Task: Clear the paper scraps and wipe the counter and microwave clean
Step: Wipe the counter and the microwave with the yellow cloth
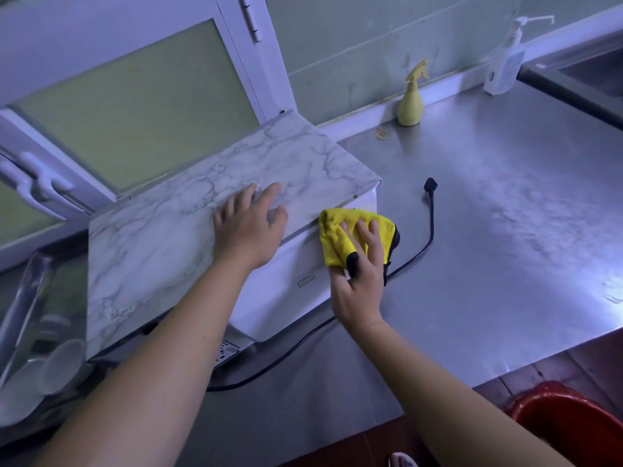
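The white microwave (296, 291) stands on the steel counter (505, 230), its top covered by a marble-patterned sheet (175, 230). My left hand (249, 227) lies flat, fingers spread, on that marbled top near its right edge. My right hand (360, 274) presses a yellow cloth (337, 230) with straight fingers against the microwave's white side, near the upper corner. A small paper scrap (382, 133) lies on the counter by the back wall.
The microwave's black cord and plug (429, 193) trail over the counter. A yellow spray bottle (411, 99) and a clear pump bottle (505, 62) stand at the back. Dishes in a rack (50, 365) sit left. A red basin (573, 423) is on the floor.
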Tool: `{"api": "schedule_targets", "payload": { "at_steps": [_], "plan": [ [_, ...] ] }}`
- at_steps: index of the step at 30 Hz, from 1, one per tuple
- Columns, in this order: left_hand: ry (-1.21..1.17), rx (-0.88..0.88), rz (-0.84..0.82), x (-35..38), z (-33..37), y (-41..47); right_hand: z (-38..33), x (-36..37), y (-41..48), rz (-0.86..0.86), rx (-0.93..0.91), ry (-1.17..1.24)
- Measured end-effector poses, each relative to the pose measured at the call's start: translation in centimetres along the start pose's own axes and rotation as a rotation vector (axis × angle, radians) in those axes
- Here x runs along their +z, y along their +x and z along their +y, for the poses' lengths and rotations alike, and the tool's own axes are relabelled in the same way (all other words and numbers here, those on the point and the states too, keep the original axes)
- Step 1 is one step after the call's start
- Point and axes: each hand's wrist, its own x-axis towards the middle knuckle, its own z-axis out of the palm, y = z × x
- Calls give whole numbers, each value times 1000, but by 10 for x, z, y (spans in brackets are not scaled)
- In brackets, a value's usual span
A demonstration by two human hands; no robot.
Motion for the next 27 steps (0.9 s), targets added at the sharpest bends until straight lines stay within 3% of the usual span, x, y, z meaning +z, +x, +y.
{"api": "schedule_targets", "payload": {
  "at_steps": [4, 6, 10, 14, 16, 23, 27],
  "plan": [
    [4, 0, 1, -1, 1, -1, 39, -14, -10, -91, -302, -103],
    [-2, -10, -11, 0, 0, -1, 59, -21, -14, -140, -322, -132],
    [-13, -12, -12, 2, -2, 0, 63, -6, -21, -26, 1, 52],
    [-2, -6, 6, 4, -3, 1, 61, 13, -14, 173, 622, 328],
    [4, 1, 14, 5, -3, 1, 67, 13, -14, 203, 822, 378],
    [12, -8, 2, 3, -2, 1, 78, 13, -5, 230, 1061, 483],
    [3, -20, 0, 4, -2, 3, 90, -8, 13, 141, 1136, 548]
  ]
}}
